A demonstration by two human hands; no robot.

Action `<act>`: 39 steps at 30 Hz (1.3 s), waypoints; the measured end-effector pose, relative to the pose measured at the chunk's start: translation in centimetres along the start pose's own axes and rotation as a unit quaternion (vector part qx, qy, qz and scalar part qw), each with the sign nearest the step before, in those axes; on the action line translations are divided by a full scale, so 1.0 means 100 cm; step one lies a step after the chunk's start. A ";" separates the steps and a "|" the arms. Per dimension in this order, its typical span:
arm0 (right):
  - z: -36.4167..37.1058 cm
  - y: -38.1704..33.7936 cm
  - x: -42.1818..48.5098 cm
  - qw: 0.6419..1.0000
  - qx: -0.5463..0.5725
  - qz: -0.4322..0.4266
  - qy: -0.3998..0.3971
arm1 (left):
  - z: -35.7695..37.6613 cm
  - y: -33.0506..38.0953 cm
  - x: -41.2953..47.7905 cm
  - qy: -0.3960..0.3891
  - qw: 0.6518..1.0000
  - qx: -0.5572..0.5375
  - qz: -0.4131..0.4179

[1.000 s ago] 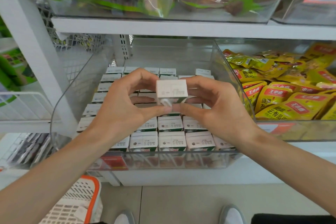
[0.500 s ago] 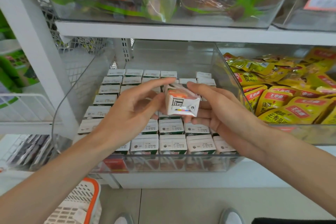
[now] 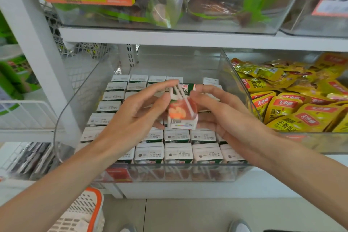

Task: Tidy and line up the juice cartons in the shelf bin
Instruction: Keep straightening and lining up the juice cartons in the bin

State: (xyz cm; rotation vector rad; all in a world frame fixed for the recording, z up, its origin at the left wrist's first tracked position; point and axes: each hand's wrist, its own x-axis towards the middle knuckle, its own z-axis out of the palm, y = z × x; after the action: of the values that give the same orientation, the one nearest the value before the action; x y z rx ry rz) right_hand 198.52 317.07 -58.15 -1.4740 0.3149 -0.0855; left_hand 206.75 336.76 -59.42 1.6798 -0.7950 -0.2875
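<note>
A clear plastic shelf bin (image 3: 233, 172) holds several rows of small juice cartons (image 3: 178, 153) standing upright with their white tops facing me. Above the middle rows, one juice carton (image 3: 181, 112) is held tilted, its fruit-picture face and attached straw turned toward me. My left hand (image 3: 131, 118) pinches its upper left edge between thumb and fingers. My right hand (image 3: 222, 117) cups it from the right and behind, thumb at the top corner. A gap shows in the rows beneath the hands, partly hidden by them.
A second clear bin of yellow snack packs (image 3: 293, 105) sits directly to the right. The white shelf board (image 3: 188, 38) above carries bins of bagged goods. A white-and-orange basket (image 3: 81, 213) stands on the floor at lower left, beside a wire rack (image 3: 22, 113).
The carton has been turned in my hands: first its white top faced me, now its printed front and straw do. Both hands stayed over the bin's middle.
</note>
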 end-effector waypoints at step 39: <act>-0.011 0.013 -0.026 0.839 -0.521 -0.153 0.018 | 0.032 0.016 0.129 0.123 0.946 0.299 0.013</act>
State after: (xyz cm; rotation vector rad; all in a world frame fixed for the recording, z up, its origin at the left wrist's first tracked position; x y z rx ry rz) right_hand 195.57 316.74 -59.11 -2.6143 0.1387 -0.2218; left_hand 213.84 325.90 -55.87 2.2151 -0.7564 0.2090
